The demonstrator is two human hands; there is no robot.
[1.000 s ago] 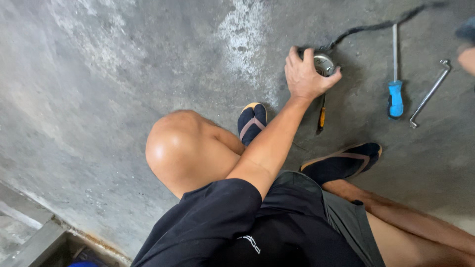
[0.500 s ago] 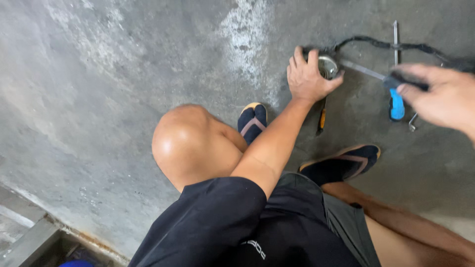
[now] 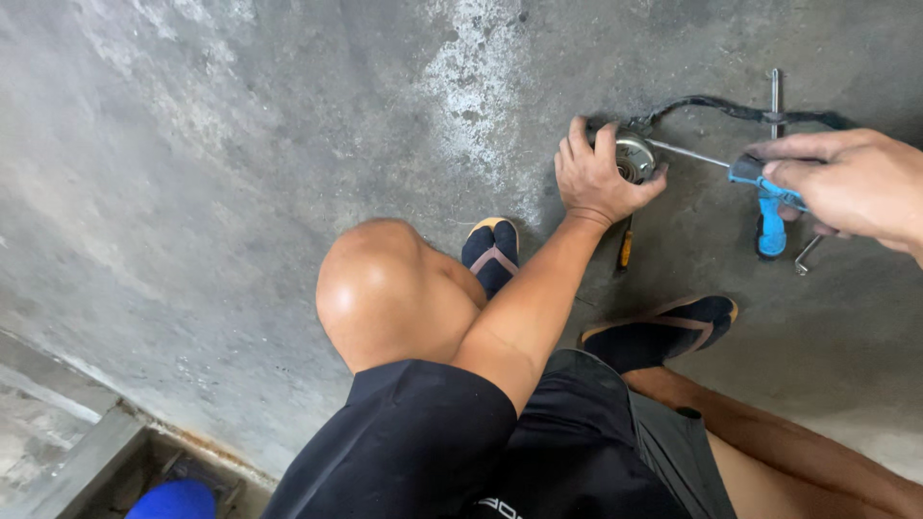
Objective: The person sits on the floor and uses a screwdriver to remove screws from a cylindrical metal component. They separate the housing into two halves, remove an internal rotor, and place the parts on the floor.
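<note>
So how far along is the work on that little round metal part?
Tools are laid out: a second blue-handled screwdriver lies on the concrete floor. In hand: the left hand steadies the round metal part while the right hand brings a blue-handled screwdriver to it. The part looks unopened.

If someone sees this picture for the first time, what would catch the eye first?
Probably the bare bent knee in the middle of the grey concrete floor. Above it, the left hand grips a small round metal motor, while the right hand points a blue-handled screwdriver at it.
</note>
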